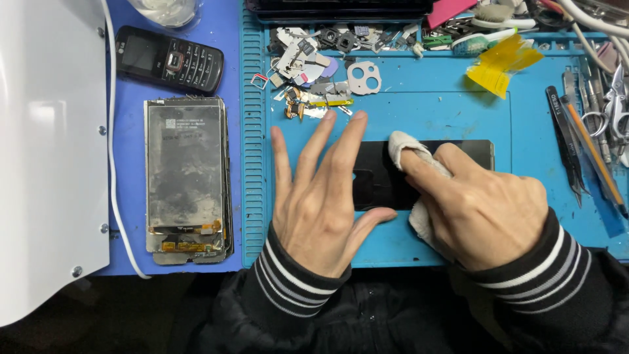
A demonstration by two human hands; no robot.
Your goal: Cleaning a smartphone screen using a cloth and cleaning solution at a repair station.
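A forefinger wrapped in a white cloth (409,154) presses down on a black glass phone panel (458,156) as the right hand (488,213) curls its other fingers closed around the rest of the wad; the left hand (321,196) lies flat and spread, fingers open, pinning the panel's left end, thumb along its lower edge. The panel rests at the centre of a blue ribbed work mat (393,246). At twelve o'clock sits a scatter of small metal and plastic phone parts (314,72), among them a grey camera-lens frame (364,77); at one o'clock, strips of yellow tape (501,65). Tweezers and hand tools (583,144) line the three o'clock edge. At nine o'clock, off the mat, lies a stack of stripped phone screens (187,177) with orange connector strips along its lower end, a black keypad phone (169,59) beyond it at ten o'clock, and a white panel (46,151) with a white cable (113,164) at the far left.
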